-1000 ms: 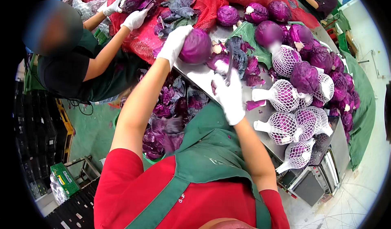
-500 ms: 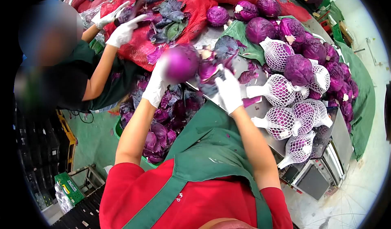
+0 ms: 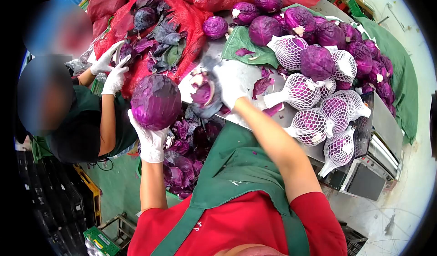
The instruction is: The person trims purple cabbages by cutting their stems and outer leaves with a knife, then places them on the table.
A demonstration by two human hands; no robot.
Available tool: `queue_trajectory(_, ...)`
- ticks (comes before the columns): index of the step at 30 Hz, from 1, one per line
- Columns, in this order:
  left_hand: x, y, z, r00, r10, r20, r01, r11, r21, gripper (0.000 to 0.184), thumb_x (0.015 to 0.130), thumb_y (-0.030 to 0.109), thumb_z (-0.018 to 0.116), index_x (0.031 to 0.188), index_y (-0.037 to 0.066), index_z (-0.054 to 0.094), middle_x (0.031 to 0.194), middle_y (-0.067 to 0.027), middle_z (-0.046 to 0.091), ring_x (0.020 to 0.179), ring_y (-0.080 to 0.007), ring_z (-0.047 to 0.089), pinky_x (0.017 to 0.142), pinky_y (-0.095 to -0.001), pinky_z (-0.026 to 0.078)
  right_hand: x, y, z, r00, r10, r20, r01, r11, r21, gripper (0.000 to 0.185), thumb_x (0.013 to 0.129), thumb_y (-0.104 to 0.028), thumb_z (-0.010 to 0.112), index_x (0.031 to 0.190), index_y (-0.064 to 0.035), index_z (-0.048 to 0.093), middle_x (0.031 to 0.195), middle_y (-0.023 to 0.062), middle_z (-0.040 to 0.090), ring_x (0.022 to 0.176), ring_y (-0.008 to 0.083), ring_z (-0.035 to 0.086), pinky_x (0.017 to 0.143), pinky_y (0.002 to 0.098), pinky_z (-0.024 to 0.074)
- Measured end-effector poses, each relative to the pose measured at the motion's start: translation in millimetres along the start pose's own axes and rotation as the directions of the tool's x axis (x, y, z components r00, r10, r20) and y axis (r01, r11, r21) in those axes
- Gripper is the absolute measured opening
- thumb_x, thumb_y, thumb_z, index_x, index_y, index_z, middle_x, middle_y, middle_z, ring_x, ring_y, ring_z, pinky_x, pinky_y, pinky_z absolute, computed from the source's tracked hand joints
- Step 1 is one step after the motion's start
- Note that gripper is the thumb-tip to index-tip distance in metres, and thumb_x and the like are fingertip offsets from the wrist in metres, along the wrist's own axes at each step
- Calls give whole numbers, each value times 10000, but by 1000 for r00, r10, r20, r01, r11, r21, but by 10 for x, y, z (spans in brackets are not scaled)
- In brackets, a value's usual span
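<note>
A red cabbage (image 3: 156, 102) with dark purple outer skin rests in my left hand (image 3: 151, 140), whose gloved fingers curl around it from below. My white-gloved right hand (image 3: 231, 86) is at the near edge of the metal table, its fingers smeared by motion. Just left of it are loose cabbage leaves and trimmings (image 3: 203, 92), also blurred; I cannot tell whether the fingers grip any. Below, a bin of purple leaves (image 3: 182, 165) stands between my arms.
Bare cabbages (image 3: 330, 35) are piled on the right, with several net-sleeved cabbages (image 3: 309, 127) nearer me. A red mesh sack (image 3: 195, 33) lies open at the back. On the left, a co-worker's gloved hands (image 3: 111, 69) touch a cabbage. Black crates (image 3: 59, 192) stand lower left.
My left hand has carried the cabbage left and toward me. My right hand and the loose trimmings have shifted left toward the table's edge. The whole view has turned slightly.
</note>
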State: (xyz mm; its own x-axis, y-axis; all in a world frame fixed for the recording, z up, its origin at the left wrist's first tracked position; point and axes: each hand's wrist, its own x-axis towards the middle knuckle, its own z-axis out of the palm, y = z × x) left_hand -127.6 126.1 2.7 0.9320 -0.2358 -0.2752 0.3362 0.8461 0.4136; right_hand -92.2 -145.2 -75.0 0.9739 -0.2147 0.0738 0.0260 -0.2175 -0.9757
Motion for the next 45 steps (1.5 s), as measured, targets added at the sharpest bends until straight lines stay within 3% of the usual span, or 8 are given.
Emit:
queue_trajectory(4,-51,-35,34,999,-21,-30,22,999,33,842,832,699,577,1488,207,386,1521,-131,406,1359,-406,426,1033,-680,404,-564,-221,588,968,-185,171,235,906,-352,470,898,-61,428,1354,-53,540,1330,247,554,1299,368,481,1130,405,332)
queue_trajectory(10,85,-133,8,999,8,51,-20,971,240,753,889,581,623,1429,88,444,1418,-133,512,1298,-304,501,1103,-494,406,-268,29,-354,942,-197,-271,98,935,-340,395,892,-162,494,1263,-83,604,1160,182,625,1059,344,585,893,477,484)
queue_trajectory(12,150,-206,0,991,1,133,-56,908,416,745,892,524,655,1429,56,434,1391,-106,532,1267,-259,523,1080,-440,427,-131,274,-758,906,-119,-406,-286,534,-795,400,870,-152,515,1250,-84,620,1085,160,660,921,290,645,788,452,530)
queue_trajectory(17,559,-418,24,956,40,289,-230,712,664,764,848,321,757,1451,15,402,1398,-90,523,1271,-194,499,1086,-350,388,-607,-25,-422,919,393,27,-392,907,151,340,909,-72,583,1246,-58,622,1039,49,677,839,113,616,707,264,500)
queue_trajectory(29,776,-533,366,784,-115,610,-616,-275,738,791,692,377,847,1397,192,538,1458,-224,421,1347,-311,441,1131,-408,340,-693,-337,-465,952,307,-3,-303,943,140,384,1008,-303,495,1247,-16,585,613,56,577,497,123,557,484,300,459)
queue_trajectory(31,708,-565,472,921,-96,377,-321,360,876,652,863,315,744,1408,47,506,1272,-130,582,1187,-196,546,1079,-314,374,-822,-440,-433,963,266,39,-269,955,123,409,1017,-247,473,1388,-92,542,740,69,641,565,111,585,543,272,479)
queue_trajectory(33,783,-657,455,978,52,203,-199,524,828,490,958,261,639,1350,-16,541,1200,-68,631,1111,-133,566,1024,-279,408,-982,-590,-368,963,241,125,-251,965,73,425,1022,-227,459,1426,-109,522,808,60,666,590,101,583,568,267,480)
queue_trajectory(45,1674,-712,632,884,-379,272,-168,286,943,230,959,245,660,1015,25,702,897,34,652,811,-40,578,748,-209,487,-1293,-461,-409,999,-32,-5,27,910,-415,323,1024,-298,465,912,-28,601,705,198,632,662,413,627,597,468,470)
